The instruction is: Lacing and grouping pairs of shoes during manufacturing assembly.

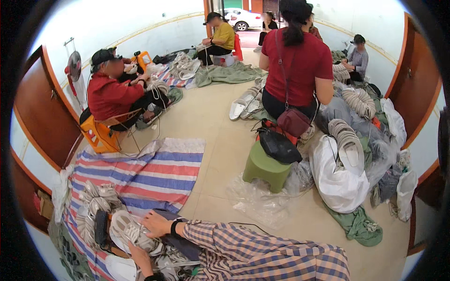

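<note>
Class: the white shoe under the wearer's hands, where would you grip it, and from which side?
Grip the white shoe across its laced middle, coming from above: it lies sole-down on the striped sheet, the left hand already rests beside it, and the right hand sits below.

Beside the striped sheet, the left hand shows only its back; its fingers are tucked under the white shoe, so its grip cannot be told. The right hand rests on the same shoe, fingertips hidden behind the laces. A plaid sleeve leaves the lower edge. Left of the sheet, the shoe pile runs into the dark rim. Beyond the sheet, the seated person in red has a blurred face.
</note>
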Demonstrator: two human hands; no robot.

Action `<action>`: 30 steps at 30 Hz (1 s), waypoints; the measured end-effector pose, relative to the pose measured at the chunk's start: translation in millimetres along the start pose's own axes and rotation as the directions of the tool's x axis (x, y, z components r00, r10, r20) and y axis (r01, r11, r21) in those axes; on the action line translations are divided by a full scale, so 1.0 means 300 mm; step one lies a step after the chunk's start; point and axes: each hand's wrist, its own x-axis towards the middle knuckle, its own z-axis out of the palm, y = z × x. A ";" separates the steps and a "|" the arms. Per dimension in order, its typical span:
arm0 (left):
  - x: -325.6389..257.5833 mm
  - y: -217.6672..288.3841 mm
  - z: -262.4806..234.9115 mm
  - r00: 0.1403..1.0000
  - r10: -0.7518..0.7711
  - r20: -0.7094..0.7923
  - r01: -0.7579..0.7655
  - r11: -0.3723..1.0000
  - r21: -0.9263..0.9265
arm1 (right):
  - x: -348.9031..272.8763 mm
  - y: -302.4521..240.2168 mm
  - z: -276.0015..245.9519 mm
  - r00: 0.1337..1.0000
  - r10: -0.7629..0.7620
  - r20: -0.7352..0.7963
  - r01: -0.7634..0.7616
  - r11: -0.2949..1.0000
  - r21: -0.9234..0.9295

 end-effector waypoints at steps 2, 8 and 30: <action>0.011 -0.007 0.001 1.000 0.012 0.000 -0.012 0.994 -0.112 | 0.005 -0.001 -0.007 0.992 0.041 0.119 -0.042 0.999 0.001; 0.031 0.014 -0.042 1.000 0.002 -0.005 -0.002 1.000 -0.015 | 0.003 -0.007 -0.059 0.992 0.007 0.128 -0.018 0.997 0.082; -0.001 0.003 -0.032 0.996 0.072 0.052 -0.073 0.997 0.023 | -0.004 0.023 0.029 0.998 -0.047 0.030 0.043 0.993 0.110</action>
